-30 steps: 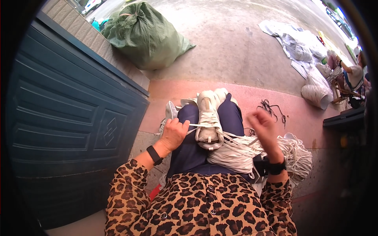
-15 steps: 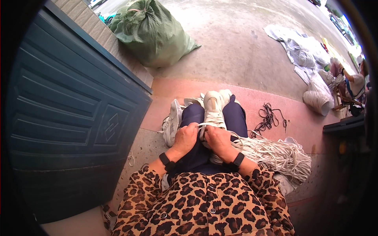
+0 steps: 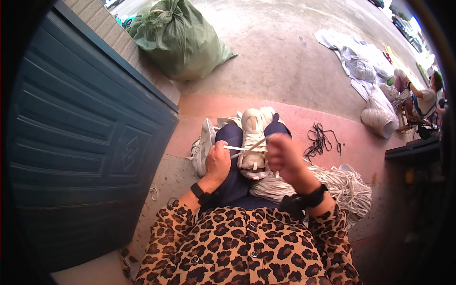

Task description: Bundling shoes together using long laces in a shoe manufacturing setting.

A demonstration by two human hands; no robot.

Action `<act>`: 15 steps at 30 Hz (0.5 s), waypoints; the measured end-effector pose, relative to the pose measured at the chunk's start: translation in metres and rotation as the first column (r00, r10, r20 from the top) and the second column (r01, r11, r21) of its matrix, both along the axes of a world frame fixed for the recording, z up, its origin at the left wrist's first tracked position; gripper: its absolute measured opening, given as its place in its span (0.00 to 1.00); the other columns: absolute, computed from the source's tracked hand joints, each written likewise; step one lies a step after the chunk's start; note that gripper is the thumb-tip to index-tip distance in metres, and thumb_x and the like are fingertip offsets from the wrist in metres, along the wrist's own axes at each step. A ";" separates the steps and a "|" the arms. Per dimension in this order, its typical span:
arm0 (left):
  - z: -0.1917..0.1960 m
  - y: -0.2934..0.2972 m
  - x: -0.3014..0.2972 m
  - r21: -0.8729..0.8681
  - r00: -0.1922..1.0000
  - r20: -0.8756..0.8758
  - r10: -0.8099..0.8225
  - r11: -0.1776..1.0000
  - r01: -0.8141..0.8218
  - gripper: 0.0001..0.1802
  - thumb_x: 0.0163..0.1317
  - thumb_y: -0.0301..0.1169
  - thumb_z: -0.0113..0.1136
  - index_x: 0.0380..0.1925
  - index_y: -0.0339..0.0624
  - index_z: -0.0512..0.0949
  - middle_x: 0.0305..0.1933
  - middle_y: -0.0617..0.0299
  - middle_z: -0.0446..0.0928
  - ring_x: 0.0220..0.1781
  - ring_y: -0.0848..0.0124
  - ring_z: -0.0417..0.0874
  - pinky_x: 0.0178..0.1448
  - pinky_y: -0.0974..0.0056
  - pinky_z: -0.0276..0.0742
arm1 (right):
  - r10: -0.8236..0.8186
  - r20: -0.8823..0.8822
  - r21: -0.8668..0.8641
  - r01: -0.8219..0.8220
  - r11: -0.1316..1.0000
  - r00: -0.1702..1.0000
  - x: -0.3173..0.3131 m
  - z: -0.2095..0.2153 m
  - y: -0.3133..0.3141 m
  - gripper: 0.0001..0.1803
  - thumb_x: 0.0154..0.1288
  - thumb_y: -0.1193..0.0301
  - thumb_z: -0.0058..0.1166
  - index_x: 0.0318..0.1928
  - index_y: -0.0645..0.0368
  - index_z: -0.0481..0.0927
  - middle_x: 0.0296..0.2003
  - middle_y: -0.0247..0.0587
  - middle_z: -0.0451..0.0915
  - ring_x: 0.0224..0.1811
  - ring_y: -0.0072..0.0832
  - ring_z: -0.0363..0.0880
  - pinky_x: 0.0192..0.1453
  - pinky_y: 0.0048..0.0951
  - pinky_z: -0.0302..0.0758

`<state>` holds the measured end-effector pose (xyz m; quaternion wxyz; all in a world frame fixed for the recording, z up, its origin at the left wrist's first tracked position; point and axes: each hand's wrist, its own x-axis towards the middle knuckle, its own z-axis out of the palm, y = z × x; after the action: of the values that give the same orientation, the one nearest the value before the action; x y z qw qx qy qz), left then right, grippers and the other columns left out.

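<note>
A pale off-white sneaker (image 3: 251, 127) lies between my knees, its toe pointing away from me and its heel opening toward me. White shoelace (image 3: 234, 147) stretches across it. My left hand (image 3: 217, 164), at the shoe's left side, pinches one stretch of the lace. To the right and slightly higher, my right hand (image 3: 285, 156) is blurred by motion, with another stretch of lace running up to its closed fingers. More pale shoes (image 3: 205, 149) rest against my left leg. By my right leg a thick bundle of white laces (image 3: 344, 190) spreads out.
A tangle of black laces (image 3: 321, 141) is on the pink floor strip. To the left stands a dark blue panelled door (image 3: 85, 137); beyond it sits a full green sack (image 3: 183, 42). White sacks and cloth (image 3: 377, 114) lie at far right, near a seated person (image 3: 426, 97).
My right hand has lifted away from the shoe to the right, drawing lace with it. The left hand has shifted slightly left. The two hands are farther apart.
</note>
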<state>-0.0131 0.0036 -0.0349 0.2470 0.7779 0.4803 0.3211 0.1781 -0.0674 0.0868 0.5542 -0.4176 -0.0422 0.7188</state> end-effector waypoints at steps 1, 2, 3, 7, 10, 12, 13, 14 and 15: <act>0.002 -0.002 0.005 -0.005 1.000 0.005 -0.004 1.000 0.004 0.07 0.55 0.23 0.48 0.34 0.38 0.73 0.27 0.51 0.75 0.31 0.53 0.76 0.38 0.54 0.71 | -0.028 -0.151 0.230 0.062 0.971 0.988 0.023 0.023 -0.005 0.12 0.65 0.68 0.38 0.22 0.50 0.64 0.12 0.21 0.52 0.11 0.14 0.46 0.12 0.19 0.43; 0.003 -0.002 0.007 0.001 0.997 -0.016 -0.080 0.997 0.080 0.06 0.55 0.23 0.49 0.33 0.38 0.74 0.28 0.51 0.75 0.32 0.54 0.76 0.38 0.55 0.71 | -0.125 -0.249 0.286 0.196 0.938 0.960 0.032 0.059 -0.009 0.10 0.66 0.68 0.36 0.26 0.51 0.65 0.13 0.21 0.50 0.11 0.13 0.45 0.12 0.18 0.42; 0.005 -0.002 0.011 0.009 0.987 -0.034 -0.159 0.987 0.159 0.06 0.55 0.24 0.49 0.32 0.38 0.74 0.28 0.52 0.76 0.33 0.54 0.76 0.39 0.55 0.71 | -0.141 -0.371 0.355 0.280 0.892 0.918 0.040 0.087 -0.016 0.10 0.67 0.68 0.35 0.27 0.54 0.66 0.13 0.22 0.48 0.11 0.13 0.44 0.12 0.18 0.43; 0.025 0.002 0.022 -0.186 0.962 -0.050 -0.267 0.949 0.254 0.09 0.52 0.27 0.54 0.33 0.37 0.76 0.29 0.53 0.76 0.34 0.57 0.75 0.40 0.58 0.70 | 0.080 -0.426 0.601 0.216 0.769 0.901 0.044 0.130 -0.037 0.13 0.69 0.65 0.29 0.36 0.58 0.66 0.13 0.25 0.49 0.11 0.16 0.45 0.12 0.20 0.45; 0.037 0.015 0.024 -0.304 0.952 -0.043 -0.302 0.912 0.275 0.11 0.56 0.31 0.53 0.35 0.37 0.78 0.32 0.53 0.78 0.36 0.60 0.78 0.42 0.63 0.72 | 0.206 -0.451 0.600 0.124 0.790 0.869 0.035 0.135 -0.048 0.12 0.69 0.64 0.29 0.37 0.56 0.65 0.14 0.26 0.50 0.11 0.17 0.45 0.13 0.21 0.46; 0.048 0.017 0.027 -0.451 0.953 0.034 -0.300 0.847 0.282 0.12 0.60 0.33 0.52 0.38 0.37 0.78 0.35 0.55 0.80 0.37 0.68 0.79 0.44 0.68 0.72 | 0.218 -0.474 0.599 0.131 0.790 0.853 0.027 0.137 -0.044 0.12 0.69 0.63 0.29 0.37 0.55 0.65 0.14 0.25 0.50 0.11 0.17 0.45 0.13 0.21 0.46; 0.046 0.018 0.027 -0.450 0.954 0.032 -0.297 0.848 0.279 0.12 0.60 0.33 0.52 0.38 0.37 0.78 0.35 0.55 0.80 0.37 0.68 0.79 0.44 0.68 0.72 | 0.245 -0.495 0.601 0.125 0.789 0.833 0.024 0.138 -0.039 0.12 0.69 0.63 0.29 0.37 0.55 0.65 0.13 0.25 0.50 0.11 0.17 0.45 0.13 0.21 0.46; 0.041 0.020 0.026 -0.443 0.945 0.131 -0.300 0.835 0.326 0.12 0.59 0.33 0.54 0.37 0.36 0.78 0.30 0.55 0.79 0.32 0.69 0.79 0.40 0.67 0.72 | 0.333 -0.354 0.682 -0.002 0.731 0.874 0.025 0.138 -0.033 0.11 0.69 0.63 0.29 0.37 0.54 0.64 0.13 0.25 0.50 0.10 0.17 0.45 0.13 0.21 0.46; 0.038 0.022 0.026 -0.431 0.926 0.228 -0.300 0.822 0.373 0.13 0.58 0.34 0.56 0.36 0.35 0.78 0.25 0.56 0.78 0.27 0.70 0.78 0.35 0.67 0.72 | 0.278 -0.302 0.656 -0.013 0.755 0.912 0.018 0.143 -0.032 0.10 0.68 0.64 0.31 0.35 0.54 0.63 0.12 0.23 0.50 0.10 0.15 0.45 0.13 0.20 0.45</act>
<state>0.0125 0.0259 0.0035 0.5149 0.7416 0.3780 0.2050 0.1964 -0.0999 0.2300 0.6013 -0.0508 -0.2094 0.7694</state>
